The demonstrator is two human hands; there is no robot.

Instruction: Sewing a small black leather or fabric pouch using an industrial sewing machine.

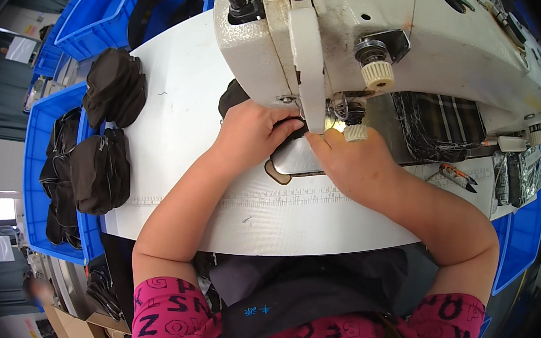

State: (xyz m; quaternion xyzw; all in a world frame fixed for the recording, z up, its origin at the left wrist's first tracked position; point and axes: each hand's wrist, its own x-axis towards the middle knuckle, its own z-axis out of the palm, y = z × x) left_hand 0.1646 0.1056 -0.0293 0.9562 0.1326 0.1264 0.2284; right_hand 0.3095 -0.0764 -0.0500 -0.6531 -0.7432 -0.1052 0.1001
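Observation:
The white sewing machine [257, 49] stands over the work, its needle area lit by a small lamp. A black fabric piece [232, 96] lies under the machine head, mostly covered by the head and my hands. My left hand [249, 135] grips its near edge, thumb and fingers closed left of the needle. Close to the needle on the other side, my right hand [358, 164] pinches the fabric's edge, its fingertips partly hidden behind machine parts. Below the hands sits the polished metal bed plate [301, 159].
Black pouches [102, 171] rest at the left on and beside a blue bin [36, 144]. Plaid fabric with loose threads [436, 127] lies behind my right hand. Orange-handled thread snips [458, 176] and plastic-wrapped packets [519, 175] are at the right. A printed ruler [280, 200] crosses the white table.

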